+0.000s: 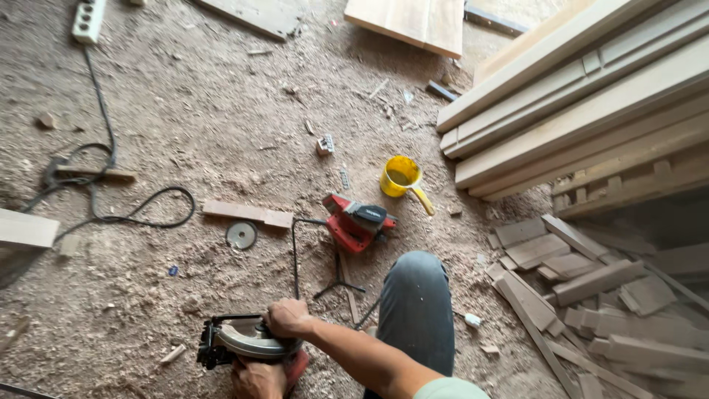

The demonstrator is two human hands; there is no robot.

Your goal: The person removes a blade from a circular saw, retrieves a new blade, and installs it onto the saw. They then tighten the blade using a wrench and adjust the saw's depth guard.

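The workshop floor (185, 111) is deep in sawdust. A circular saw (247, 341) sits near, at the bottom left of the scene. The right hand (286, 318) is clamped on its guard from above, forearm stretched leftward. The left hand (257, 378) is closed on the saw's near side. Judged best practice: hold the saw steady with both hands, clear of the black cable (294, 255).

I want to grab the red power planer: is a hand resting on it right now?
No, the red planer lies alone on the sawdust floor; both hands are on the circular saw.
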